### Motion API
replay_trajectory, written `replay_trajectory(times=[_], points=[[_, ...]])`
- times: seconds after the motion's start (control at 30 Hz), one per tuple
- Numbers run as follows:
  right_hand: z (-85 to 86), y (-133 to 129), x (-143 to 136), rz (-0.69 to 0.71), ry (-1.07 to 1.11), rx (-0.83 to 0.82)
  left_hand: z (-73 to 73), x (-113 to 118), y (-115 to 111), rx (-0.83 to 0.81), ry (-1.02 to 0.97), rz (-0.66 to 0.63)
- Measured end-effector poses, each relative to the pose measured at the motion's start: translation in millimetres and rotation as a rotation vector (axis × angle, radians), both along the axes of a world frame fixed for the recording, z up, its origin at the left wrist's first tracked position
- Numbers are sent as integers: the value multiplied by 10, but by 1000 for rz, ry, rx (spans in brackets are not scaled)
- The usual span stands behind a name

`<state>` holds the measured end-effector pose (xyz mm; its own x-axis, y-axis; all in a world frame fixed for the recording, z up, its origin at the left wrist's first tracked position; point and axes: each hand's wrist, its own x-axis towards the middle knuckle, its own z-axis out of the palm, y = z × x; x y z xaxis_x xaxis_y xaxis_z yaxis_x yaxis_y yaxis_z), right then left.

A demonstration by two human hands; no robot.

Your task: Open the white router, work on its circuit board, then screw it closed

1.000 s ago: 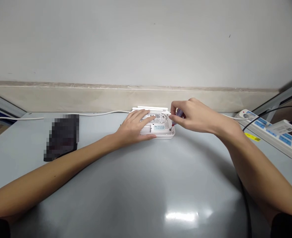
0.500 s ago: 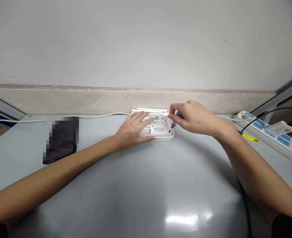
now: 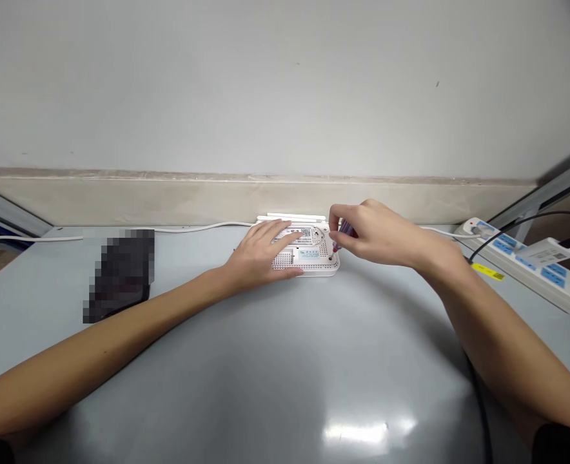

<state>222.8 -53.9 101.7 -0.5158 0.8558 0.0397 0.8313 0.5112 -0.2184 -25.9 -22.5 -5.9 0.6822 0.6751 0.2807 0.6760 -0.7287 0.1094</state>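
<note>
A white router (image 3: 310, 255) lies upside down on the table near the wall, its vented, labelled underside facing up. Its antennas (image 3: 297, 216) stretch along the side towards the wall. My left hand (image 3: 258, 254) rests flat over the left part of the router, fingers spread, hiding that area. In my right hand (image 3: 376, 232) the fingers are wrapped round a small screwdriver (image 3: 346, 228) with a purplish, see-through handle. The screwdriver is tilted, and its tip is at a dark hole in the router's near right corner.
To the left lies a dark, pixelated object (image 3: 123, 274). A white power strip (image 3: 521, 264) with blue sockets and a plugged-in adapter (image 3: 549, 252) stands at the right. A white cable (image 3: 207, 227) runs along the wall; a black cable (image 3: 481, 406) passes beneath my right forearm.
My right fingers have shifted slightly on the screwdriver, and more of its handle shows. My left hand and the router keep their places; the whole view has moved a little.
</note>
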Motion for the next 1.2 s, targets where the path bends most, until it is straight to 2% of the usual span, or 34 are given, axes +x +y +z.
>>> replay_trajectory(times=[0.37,1.2], points=[[-12,7,6,16,-15,36,0,3,-1,20,-26,-14],[0,16,-14,-12,-2,-6,6,-5,-8,-3,-34,-14]])
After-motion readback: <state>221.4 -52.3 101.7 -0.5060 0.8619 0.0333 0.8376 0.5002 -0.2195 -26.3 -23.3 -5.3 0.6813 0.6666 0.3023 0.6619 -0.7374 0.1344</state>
